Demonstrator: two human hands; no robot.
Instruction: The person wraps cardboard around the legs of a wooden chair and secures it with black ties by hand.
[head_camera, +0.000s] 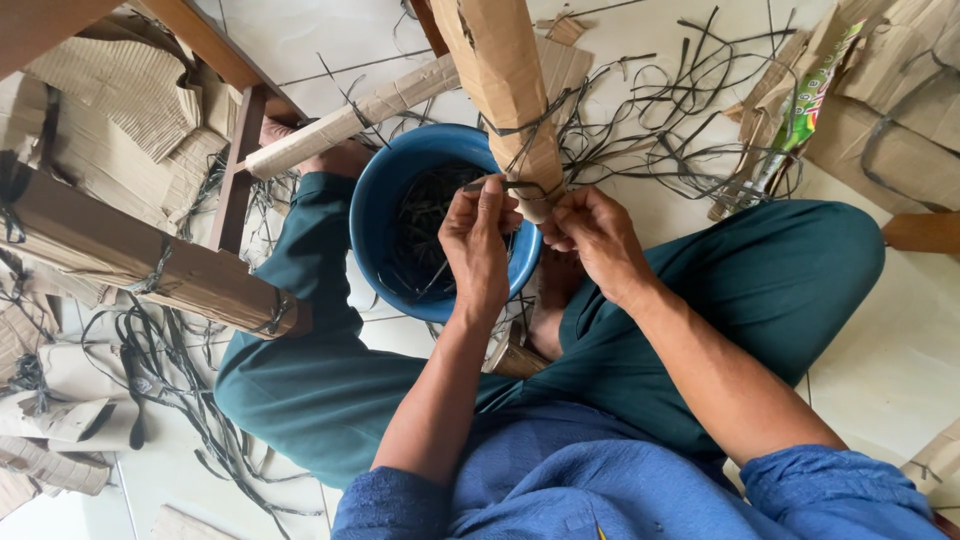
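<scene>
Sitting cross-legged on the tiled floor, the person works at the centre of the frame on a cardboard-wrapped leg that runs down from the top edge. A dark strap circles the lower end of the wrapping. The left hand pinches the strap's free end between thumb and fingers, its grip closed on the strap. The right hand presses against the wrapped end just beside it, fingers curled; whether it grasps the strap or only steadies the cardboard I cannot tell.

Behind the hands, just left of centre, a blue bowl holds a tangle of more dark strips. Loose strips lie scattered over the floor at upper right and lower left. At left, a wooden frame carries further cardboard-wrapped and tied rails, and cardboard offcuts pile up in the upper left corner.

The strap looks thin, flat and springy, probably light and somewhat slick, so it likely needs a firm pinch close to the knot rather than far out on the tail. The cardboard seems soft and crushable, while the leg beneath it appears rigid; holding the wrapped end near the binding would likely keep the layers from slipping.
</scene>
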